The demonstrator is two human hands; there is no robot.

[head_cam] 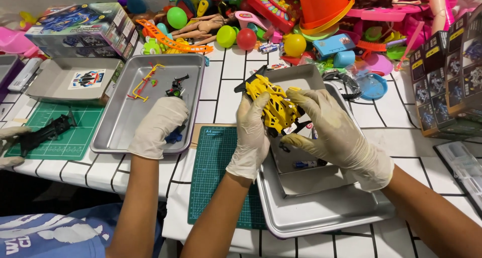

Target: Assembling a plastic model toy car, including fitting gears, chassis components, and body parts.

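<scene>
Both my hands wear pale gloves and grip a yellow toy car (pixel 275 103) with black parts underneath. My left hand (pixel 251 135) clasps its left side, the fingers wrapped over the body. My right hand (pixel 335 132) holds the right side, with the thumb on top and the fingers below. I hold the car above a grey box lid (pixel 301 77) that lies in a metal tray (pixel 321 215). Small parts lie in the lid under the car.
A green cutting mat (pixel 216 172) lies under my left wrist. A co-worker's gloved hand (pixel 158 127) reaches into a second metal tray (pixel 120 122) holding small parts. Their other hand (pixel 7 147) holds a black chassis (pixel 45 132). Toys (pixel 281 22) crowd the back; boxes (pixel 447 82) stand at right.
</scene>
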